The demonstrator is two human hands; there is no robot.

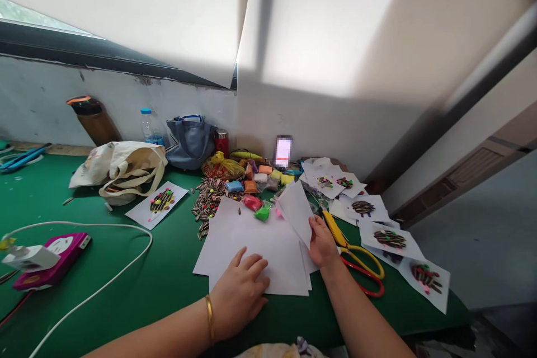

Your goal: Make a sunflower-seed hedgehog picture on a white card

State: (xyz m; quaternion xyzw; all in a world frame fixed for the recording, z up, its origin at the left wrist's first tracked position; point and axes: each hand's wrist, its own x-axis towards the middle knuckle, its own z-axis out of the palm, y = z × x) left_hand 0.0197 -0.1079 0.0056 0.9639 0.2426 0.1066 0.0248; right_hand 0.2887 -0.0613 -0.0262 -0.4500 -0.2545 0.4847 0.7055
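Observation:
My right hand (pixel 323 243) grips the edge of a small white sheet of paper (pixel 296 210), which is lifted and tilted above the table. Larger white sheets (pixel 260 246) lie in a loose stack in front of me. Resting on their lower left part, my left hand (pixel 241 293) has its fingers spread and wears a gold bangle. A pile of striped sunflower seeds (pixel 205 201) borders the stack's upper left. Red clay (pixel 251 202) and green clay (pixel 263 212) packets touch its top edge. Scissors (pixel 363 268) with red and yellow handles and a yellow utility knife (pixel 334 229) lie beside my right hand.
Cards with seed pictures (pixel 390 238) line the right edge; another card (pixel 157 204) lies left. Behind stand a cloth bag (pixel 126 168), a blue bag (pixel 191 142), a water bottle (pixel 151 126) and a phone (pixel 283 151). A white cable (pixel 113 285) crosses the left side near a power strip (pixel 54 260).

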